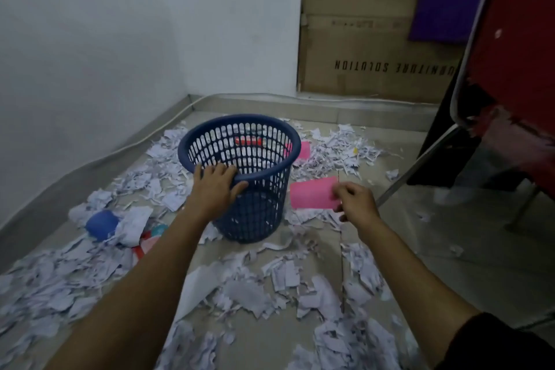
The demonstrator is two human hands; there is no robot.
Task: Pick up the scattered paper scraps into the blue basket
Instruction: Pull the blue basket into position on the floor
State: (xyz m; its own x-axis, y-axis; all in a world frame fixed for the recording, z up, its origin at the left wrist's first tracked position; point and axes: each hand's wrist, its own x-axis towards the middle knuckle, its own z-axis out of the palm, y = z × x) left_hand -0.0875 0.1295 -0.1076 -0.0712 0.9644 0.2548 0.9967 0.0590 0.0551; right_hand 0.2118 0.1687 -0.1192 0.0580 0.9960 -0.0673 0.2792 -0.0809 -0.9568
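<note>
— Where are my hands right now?
— Your left hand (pixel 216 187) is on the near rim of the blue basket (pixel 240 159), fingers draped over the edge and thumb spread against the outer wall, so it is gripping the rim. The basket stands upright on the tiled floor (pixel 468 237), near the far left corner.
— And my right hand (pixel 356 201)?
— It sits just right of the basket, fingertips pinched on the right edge of a pink paper scrap (pixel 312 193). The sheet spreads left from my fingers toward the basket wall.
— Other scraps?
— White paper scraps (pixel 255 288) litter the floor all round, thick in the near field. Another pink piece (pixel 304 149) lies behind the basket on the right, and a blue crumpled lump (pixel 101 224) at left
</note>
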